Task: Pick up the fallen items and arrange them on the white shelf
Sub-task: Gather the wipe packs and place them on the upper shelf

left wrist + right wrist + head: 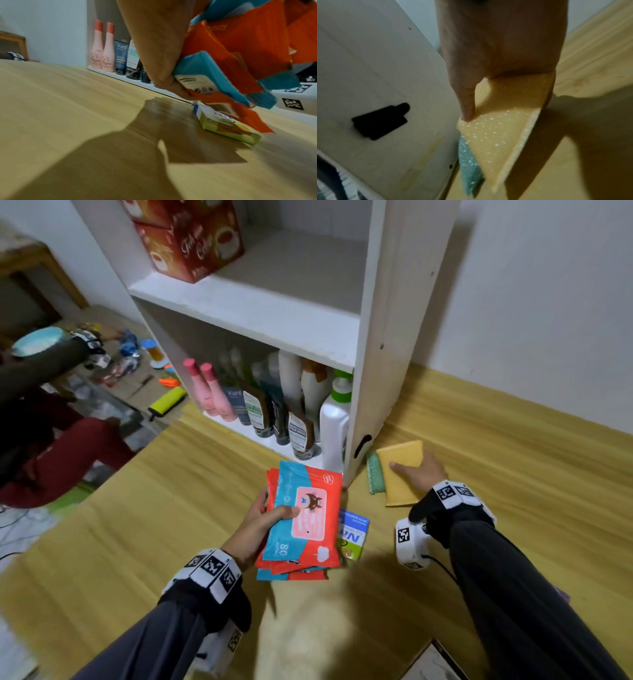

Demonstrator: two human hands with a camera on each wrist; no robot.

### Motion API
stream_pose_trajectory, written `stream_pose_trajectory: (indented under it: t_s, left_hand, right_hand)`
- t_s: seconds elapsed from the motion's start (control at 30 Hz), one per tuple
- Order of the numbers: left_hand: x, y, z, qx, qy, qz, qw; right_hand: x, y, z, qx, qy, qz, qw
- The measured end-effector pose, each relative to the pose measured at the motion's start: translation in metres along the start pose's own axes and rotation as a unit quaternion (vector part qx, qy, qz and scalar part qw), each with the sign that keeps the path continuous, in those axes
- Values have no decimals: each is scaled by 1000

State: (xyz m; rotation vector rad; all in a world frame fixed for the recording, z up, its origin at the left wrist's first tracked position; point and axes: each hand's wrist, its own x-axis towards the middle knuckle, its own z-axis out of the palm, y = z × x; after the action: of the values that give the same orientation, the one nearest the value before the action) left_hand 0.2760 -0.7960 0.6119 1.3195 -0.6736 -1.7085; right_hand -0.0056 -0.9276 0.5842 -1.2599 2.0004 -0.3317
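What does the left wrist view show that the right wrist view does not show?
Only the left wrist view: the left hand gripping the wipes packs, a small box lying on the floor, and two pink bottles on the bottom shelf. Only the right wrist view: the right hand holding a yellow sponge beside a green one. Both: the wooden floor.

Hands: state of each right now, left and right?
Left hand: grips a stack of wet wipe packs, thumb on top.
Right hand: grips the yellow sponge beside the white shelf.
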Motion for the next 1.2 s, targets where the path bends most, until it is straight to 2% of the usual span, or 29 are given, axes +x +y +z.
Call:
stream_pose_trajectory:
  t_s: [0.07, 0.17, 0.23, 0.4, 0.67, 0.93, 1.1, 1.2]
  left_hand:
    - [1, 1, -6, -4, 8, 0, 1000]
    - [1, -2, -11, -12, 11, -2, 1000]
    - [1, -4, -12, -21, 12, -5, 1000]
    - [-4, -3, -7, -17, -4, -2, 1000]
    - [-16, 19, -10, -11, -53, 7, 999]
    - [-23, 77, -35, 4, -165, 27, 986]
    - [-24, 135, -77, 36, -214, 51, 975]
    - [-22, 172, -99, 49, -214, 77, 973]
  right_hand:
    - [-1, 2, 6, 16, -9, 16, 1000]
    - [-6, 6, 12, 82, 15, 11, 996]
    - [-14, 7, 15, 126, 33, -16, 991]
    - [-43, 0, 19, 217, 26, -60, 974]
    - [-120, -10, -26, 260, 89, -62, 960]
    - [-215, -51, -46, 276, 108, -59, 953]
    - [-269, -106, -39, 284, 122, -114, 944]
    - [-286, -141, -26, 295, 169, -158, 927]
